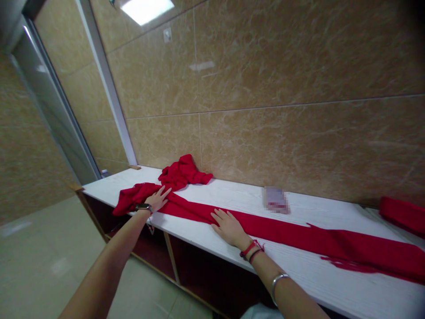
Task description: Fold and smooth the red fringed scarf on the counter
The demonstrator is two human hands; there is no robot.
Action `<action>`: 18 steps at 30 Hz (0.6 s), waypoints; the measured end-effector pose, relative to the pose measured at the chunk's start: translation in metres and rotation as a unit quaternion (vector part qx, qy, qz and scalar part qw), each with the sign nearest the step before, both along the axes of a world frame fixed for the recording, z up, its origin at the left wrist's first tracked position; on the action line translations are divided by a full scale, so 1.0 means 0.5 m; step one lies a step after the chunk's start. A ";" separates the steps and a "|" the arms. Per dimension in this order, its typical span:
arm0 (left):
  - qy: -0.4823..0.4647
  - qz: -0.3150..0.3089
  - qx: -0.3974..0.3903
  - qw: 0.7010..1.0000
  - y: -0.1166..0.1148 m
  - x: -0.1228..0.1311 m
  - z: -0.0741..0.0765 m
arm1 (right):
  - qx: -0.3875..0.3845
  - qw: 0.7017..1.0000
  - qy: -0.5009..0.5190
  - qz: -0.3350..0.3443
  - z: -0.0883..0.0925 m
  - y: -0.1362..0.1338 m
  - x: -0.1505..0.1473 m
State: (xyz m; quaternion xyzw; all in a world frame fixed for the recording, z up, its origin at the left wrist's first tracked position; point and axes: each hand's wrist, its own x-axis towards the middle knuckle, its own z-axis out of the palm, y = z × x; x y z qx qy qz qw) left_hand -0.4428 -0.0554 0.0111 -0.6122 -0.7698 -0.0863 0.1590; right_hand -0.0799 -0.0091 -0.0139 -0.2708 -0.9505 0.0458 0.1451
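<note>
A long red scarf (275,228) with fringe lies stretched along the white cabinet top (229,192). Its left part is bunched and wrinkled near the front edge. My left hand (158,200) rests on the scarf beside that bunched part, fingers spread. Farther right, my right hand (229,227) lies flat on the scarf's front edge with the fingers stretched out. Behind my left hand sits a crumpled heap of red cloth (182,173); whether it joins the scarf I cannot tell.
A small blurred greyish packet (276,200) lies near the wall. At the far right is a folded red cloth (403,216). Brown tiled wall (265,133) rises behind the top. Open dark compartments (199,261) show below, and a glass door (56,102) stands left.
</note>
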 end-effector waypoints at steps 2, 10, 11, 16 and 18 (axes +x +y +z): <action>0.072 -0.034 -0.039 0.996 0.001 0.071 0.015 | 0.004 1.000 0.019 0.004 0.003 -0.001 0.003; 0.101 -0.366 -0.139 0.915 -0.002 0.337 0.025 | 0.057 0.997 -0.011 -0.056 0.014 0.003 0.197; 0.099 -0.366 -0.135 0.916 0.000 0.345 0.021 | 0.047 0.996 -0.033 -0.068 0.011 0.005 0.238; 0.070 -0.338 -0.151 0.926 0.011 0.337 0.027 | -0.005 0.992 -0.085 -0.099 -0.004 0.015 0.392; 0.051 -0.340 -0.176 0.922 0.020 0.349 0.044 | -0.001 0.990 -0.081 -0.114 -0.001 0.021 0.407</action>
